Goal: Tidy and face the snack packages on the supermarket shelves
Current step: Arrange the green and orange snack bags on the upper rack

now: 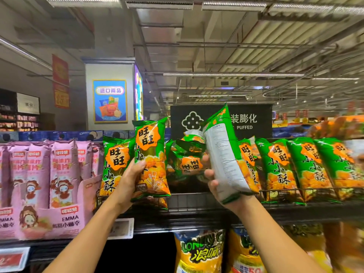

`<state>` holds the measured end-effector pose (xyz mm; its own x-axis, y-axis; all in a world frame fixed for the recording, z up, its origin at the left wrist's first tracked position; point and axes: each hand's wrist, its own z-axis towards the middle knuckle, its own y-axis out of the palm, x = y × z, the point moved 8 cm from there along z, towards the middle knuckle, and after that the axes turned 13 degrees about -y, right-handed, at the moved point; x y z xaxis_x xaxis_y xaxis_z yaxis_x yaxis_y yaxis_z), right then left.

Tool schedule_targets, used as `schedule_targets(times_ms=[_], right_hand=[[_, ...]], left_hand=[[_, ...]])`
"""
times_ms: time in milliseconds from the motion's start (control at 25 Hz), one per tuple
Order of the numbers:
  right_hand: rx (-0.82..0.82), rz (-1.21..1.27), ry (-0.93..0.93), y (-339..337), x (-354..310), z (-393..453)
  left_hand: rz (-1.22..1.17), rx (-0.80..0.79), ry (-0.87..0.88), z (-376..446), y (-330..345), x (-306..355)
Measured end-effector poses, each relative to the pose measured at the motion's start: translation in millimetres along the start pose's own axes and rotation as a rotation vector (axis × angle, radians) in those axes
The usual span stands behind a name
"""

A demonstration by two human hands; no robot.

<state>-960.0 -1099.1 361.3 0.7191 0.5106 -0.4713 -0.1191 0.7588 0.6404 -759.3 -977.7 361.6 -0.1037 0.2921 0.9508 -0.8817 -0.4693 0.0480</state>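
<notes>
1. Left hand (131,180) grips front-facing bag (150,158) above shelf (185,201): set upright into gap.
2. Right hand (216,186) grips back-facing bag (224,154): spin front outward, slot beside row (303,166).

Both bare forearms reach up and forward from the lower edge of the view, converging slightly. The left hand (128,184) has its grip closed, thumb across the front and fingers curled behind what it holds. The right hand (216,186) is raised likewise, fingertips (209,172) curled round from the left, wrist bent back
</notes>
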Motion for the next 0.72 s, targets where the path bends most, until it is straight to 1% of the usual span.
schedule_targets(times_ms=[80,200,280,440,600,640,720], right_hand=[[-0.045,0.137,0.038,8.9,5.4,-7.0],[-0.130,0.215,0.055,19.6,16.3,-11.0],[-0.163,0.217,0.057,19.8,20.8,-9.7],[-0.132,0.172,0.072,5.9,22.0,-6.3],[-0.061,0.054,0.021,0.0,11.0,-2.7],[-0.025,-0.028,-0.022,-1.4,6.5,0.3],[0.062,-0.357,-0.154,-4.8,-4.9,8.4]], left_hand=[[0.027,0.001,-0.001,0.2,0.1,-0.5],[0.040,-0.005,-0.020,-0.5,1.2,-2.1],[0.036,-0.005,-0.033,-0.8,0.2,-2.5],[0.039,-0.006,-0.028,-2.8,0.8,-1.1],[0.023,0.003,-0.017,-2.5,-0.5,-1.5],[0.031,0.006,-0.020,-2.5,-0.6,-1.6],[0.055,0.008,-0.021,-3.5,1.2,-0.6]])
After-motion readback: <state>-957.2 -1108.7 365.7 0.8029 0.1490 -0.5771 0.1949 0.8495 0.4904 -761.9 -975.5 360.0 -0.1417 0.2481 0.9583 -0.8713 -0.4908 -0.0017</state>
